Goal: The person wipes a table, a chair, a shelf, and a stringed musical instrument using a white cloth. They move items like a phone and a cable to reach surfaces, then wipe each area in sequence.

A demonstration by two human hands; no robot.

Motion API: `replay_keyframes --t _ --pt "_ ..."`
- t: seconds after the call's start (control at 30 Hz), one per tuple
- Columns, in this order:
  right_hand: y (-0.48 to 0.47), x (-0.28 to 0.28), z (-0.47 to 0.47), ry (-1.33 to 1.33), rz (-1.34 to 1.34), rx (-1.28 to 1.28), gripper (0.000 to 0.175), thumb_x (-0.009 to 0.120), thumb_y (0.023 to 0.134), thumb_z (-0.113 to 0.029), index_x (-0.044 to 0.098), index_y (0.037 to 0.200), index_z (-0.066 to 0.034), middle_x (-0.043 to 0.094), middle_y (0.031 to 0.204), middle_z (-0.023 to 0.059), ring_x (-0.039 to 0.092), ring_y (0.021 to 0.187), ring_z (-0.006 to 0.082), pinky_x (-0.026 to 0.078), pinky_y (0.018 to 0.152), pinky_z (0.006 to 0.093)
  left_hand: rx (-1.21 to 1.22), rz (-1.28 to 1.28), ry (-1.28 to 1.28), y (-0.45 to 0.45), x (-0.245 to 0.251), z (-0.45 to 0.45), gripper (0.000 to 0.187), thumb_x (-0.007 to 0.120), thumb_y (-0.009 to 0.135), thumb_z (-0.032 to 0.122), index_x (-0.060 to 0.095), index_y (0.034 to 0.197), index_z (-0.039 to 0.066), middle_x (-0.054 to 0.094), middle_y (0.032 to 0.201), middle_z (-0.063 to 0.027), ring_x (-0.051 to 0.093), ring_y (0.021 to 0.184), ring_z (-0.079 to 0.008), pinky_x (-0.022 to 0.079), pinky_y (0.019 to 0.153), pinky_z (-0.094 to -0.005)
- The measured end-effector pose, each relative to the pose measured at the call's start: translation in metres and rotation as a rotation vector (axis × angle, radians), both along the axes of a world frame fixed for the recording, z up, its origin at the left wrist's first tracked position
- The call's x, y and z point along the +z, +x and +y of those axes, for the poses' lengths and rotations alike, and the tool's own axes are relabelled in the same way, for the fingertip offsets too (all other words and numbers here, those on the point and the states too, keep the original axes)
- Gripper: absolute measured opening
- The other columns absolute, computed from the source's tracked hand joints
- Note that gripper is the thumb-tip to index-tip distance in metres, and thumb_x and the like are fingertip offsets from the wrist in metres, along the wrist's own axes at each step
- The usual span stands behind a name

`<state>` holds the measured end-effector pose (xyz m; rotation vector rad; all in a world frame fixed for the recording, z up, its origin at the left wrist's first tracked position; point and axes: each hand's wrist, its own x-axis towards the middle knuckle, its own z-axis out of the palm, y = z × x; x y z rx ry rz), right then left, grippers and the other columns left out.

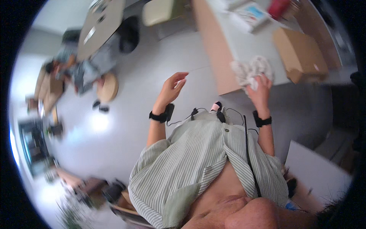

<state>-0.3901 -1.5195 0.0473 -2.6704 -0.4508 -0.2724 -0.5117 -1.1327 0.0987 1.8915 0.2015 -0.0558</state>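
Note:
My right hand (260,91) rests on a crumpled whitish cloth (254,68) at the near corner of a light-topped table (237,37), fingers bent into its folds. Over the floor, left of the table's wooden side, my left hand (171,88) is raised with nothing in it, its thumb and fingers apart. A black strap is around each wrist. A cardboard box (301,54) stands on the table to the right of the cloth. Farther back lie a white box with a blue patch (251,15) and a blurred red thing (278,8).
Across the room a person (80,73) sits by a round wooden stool (108,87). A long table (100,25) with a black chair (129,34) stands at the upper left, a pale chair (161,13) at the top. A white panel (314,171) is at the lower right.

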Motion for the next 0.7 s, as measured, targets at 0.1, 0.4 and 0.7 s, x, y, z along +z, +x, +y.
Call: replay_keyframes --t 0.1,0.4,0.7 --pt "0.037 -0.021 0.001 -0.079 -0.112 0.075 0.054 0.086 0.072 -0.020 0.063 0.118 -0.0058 0.055 0.137 0.0184 0.046 0.128 0.0441 0.042 0.107 0.0543 0.182 0.036 0.014 -0.049 -0.008 0.029 0.031 0.058 0.107 0.018 0.063 0.134 0.003 0.069 0.127 -0.0097 0.063 0.120 -0.0182 0.051 0.103 -0.0330" --pt "0.140 -0.080 0.010 -0.566 -0.151 -0.222 0.055 0.082 0.080 -0.028 0.059 0.128 -0.0153 0.057 0.132 0.0195 0.054 0.120 0.0441 0.048 0.101 0.0537 0.836 0.129 0.018 -0.289 -0.074 0.111 0.028 0.061 0.105 0.019 0.067 0.129 0.007 0.073 0.121 -0.0048 0.065 0.109 -0.0143 0.052 0.095 -0.0316" --pt "0.245 -0.116 0.084 -0.632 -0.051 0.060 0.067 0.077 0.081 -0.043 0.061 0.135 -0.0070 0.064 0.130 0.0182 0.057 0.122 0.0337 0.046 0.101 0.0517 1.339 -0.156 0.252 -0.441 -0.049 0.131 0.027 0.061 0.104 0.020 0.067 0.125 0.005 0.074 0.118 -0.0066 0.068 0.109 -0.0174 0.053 0.095 -0.0338"
